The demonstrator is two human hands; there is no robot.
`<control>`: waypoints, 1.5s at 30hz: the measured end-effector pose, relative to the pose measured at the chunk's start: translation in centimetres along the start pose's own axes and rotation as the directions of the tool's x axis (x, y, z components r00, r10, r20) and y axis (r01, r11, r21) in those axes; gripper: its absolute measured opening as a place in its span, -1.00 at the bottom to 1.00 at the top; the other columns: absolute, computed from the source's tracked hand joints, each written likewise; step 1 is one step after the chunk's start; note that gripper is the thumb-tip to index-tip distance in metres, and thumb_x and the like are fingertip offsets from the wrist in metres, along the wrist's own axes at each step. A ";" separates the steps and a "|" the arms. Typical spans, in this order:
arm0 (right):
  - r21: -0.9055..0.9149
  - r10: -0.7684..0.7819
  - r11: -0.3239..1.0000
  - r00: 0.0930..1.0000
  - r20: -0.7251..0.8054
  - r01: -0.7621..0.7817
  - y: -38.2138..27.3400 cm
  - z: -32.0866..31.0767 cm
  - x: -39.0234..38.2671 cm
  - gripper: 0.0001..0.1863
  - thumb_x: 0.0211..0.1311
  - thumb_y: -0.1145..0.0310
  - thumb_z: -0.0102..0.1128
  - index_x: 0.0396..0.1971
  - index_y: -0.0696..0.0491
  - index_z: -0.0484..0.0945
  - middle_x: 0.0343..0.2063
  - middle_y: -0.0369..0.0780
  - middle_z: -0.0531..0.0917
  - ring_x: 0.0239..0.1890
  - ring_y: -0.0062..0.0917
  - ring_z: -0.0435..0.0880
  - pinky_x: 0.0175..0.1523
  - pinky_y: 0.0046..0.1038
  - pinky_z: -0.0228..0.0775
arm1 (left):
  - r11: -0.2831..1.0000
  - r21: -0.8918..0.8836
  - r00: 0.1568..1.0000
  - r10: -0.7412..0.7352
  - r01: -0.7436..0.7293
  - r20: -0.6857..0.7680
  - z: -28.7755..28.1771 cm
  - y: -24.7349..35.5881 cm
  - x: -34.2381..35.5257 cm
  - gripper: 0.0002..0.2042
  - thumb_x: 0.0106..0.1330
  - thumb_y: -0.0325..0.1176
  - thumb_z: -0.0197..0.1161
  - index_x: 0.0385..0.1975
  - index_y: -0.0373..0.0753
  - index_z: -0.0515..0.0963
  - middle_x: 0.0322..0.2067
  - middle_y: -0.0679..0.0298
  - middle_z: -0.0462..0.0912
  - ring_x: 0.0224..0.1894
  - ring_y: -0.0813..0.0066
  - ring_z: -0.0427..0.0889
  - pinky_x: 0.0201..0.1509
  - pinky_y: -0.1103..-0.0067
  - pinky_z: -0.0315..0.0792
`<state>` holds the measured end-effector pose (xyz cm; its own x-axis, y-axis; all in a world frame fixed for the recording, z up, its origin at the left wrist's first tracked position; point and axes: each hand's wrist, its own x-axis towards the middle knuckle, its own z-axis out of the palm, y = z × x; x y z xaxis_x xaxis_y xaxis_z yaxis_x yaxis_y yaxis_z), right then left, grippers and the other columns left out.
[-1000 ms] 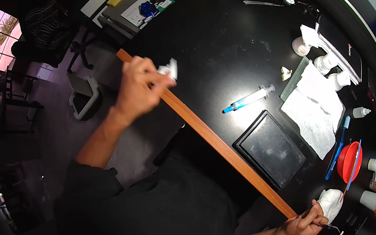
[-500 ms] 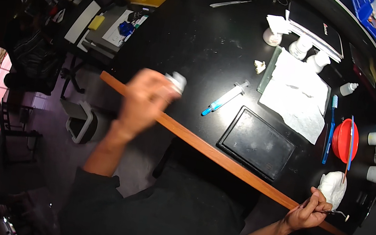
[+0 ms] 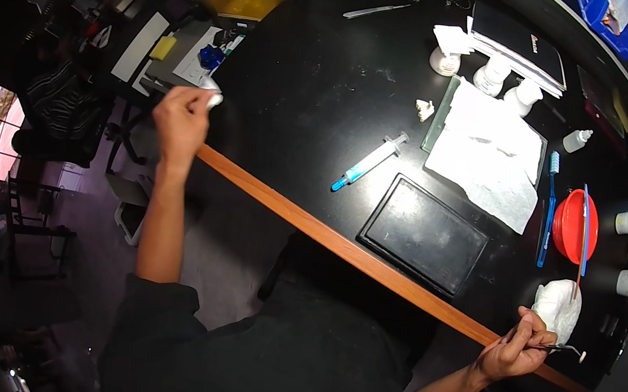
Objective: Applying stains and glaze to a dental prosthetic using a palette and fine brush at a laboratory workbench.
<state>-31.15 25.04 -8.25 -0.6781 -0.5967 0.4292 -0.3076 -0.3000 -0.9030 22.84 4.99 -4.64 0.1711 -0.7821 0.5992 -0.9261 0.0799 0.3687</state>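
Observation:
My left hand [image 3: 182, 121] pinches a small white wad [image 3: 214, 100], like tissue, just past the table's left corner. Low at the right edge, my right hand [image 3: 514, 351] is closed around a thin metal dental instrument [image 3: 546, 347]. Its bent tip carries a small pale blob. Crumpled white tissue [image 3: 558, 308] lies against the fingers of that hand. Between the hands, a syringe of blue liquid [image 3: 369, 163] rests on the black tabletop beside a flat black tray [image 3: 426, 233].
White paper [image 3: 487, 154] covers a glass slab [image 3: 438, 121], with a small whitish cast [image 3: 424, 111] alongside. Behind stand several white bottles [image 3: 490, 76] and a notebook [image 3: 522, 44]. Rightward are a blue toothbrush [image 3: 549, 210], a red bowl [image 3: 570, 226] and a dropper bottle [image 3: 577, 140]. Wooden edging [image 3: 309, 227] borders the table.
My left hand has swung left and slightly up with the white wad, from over the table's front edge to beyond its left corner. The right hand holds almost the same place.

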 end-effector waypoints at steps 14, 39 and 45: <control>0.007 -0.015 1.000 1.000 -0.010 0.015 -0.3 0.1 0.0 -0.67 0.33 0.63 0.17 -0.51 0.02 0.23 -0.49 -0.13 0.67 -0.65 -0.83 0.14 -0.49 -0.70 -0.10 | 0.894 -0.438 0.925 0.245 -0.100 0.290 1.8 10.1 -3.4 -0.84 0.15 -0.58 0.47 -0.25 -0.36 0.79 -0.36 0.11 0.69 -0.30 0.25 0.75 -0.21 0.46 0.62; 0.002 -0.015 1.000 1.000 0.004 0.015 0.2 -0.5 -0.1 -0.67 0.33 0.62 0.17 -0.48 0.03 0.19 -0.47 -0.10 0.67 -0.57 -0.74 0.34 -0.37 -0.69 0.12 | 0.706 -0.599 0.772 0.597 -0.378 0.217 9.6 18.0 1.9 -0.83 0.25 -0.52 0.44 -0.18 -0.35 0.78 -0.29 0.10 0.72 -0.25 0.27 0.75 -0.15 0.46 0.63; -0.002 -0.014 1.000 1.000 -0.008 0.014 0.5 -0.7 -0.4 -0.65 0.35 0.62 0.17 -0.45 0.01 0.16 -0.47 -0.08 0.66 -0.49 -0.69 0.46 -0.22 -0.66 0.27 | 0.778 -0.560 0.829 0.493 -0.285 0.264 14.1 18.1 3.0 -0.87 0.24 -0.49 0.42 -0.25 -0.34 0.79 -0.39 0.05 0.71 -0.29 0.15 0.72 -0.16 0.36 0.62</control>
<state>-31.44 25.68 -8.86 -0.6788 -0.5869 0.4412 -0.3179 -0.3068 -0.8971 1.82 -4.67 -6.20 -0.4038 -0.7718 0.4912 -0.5810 0.6311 0.5139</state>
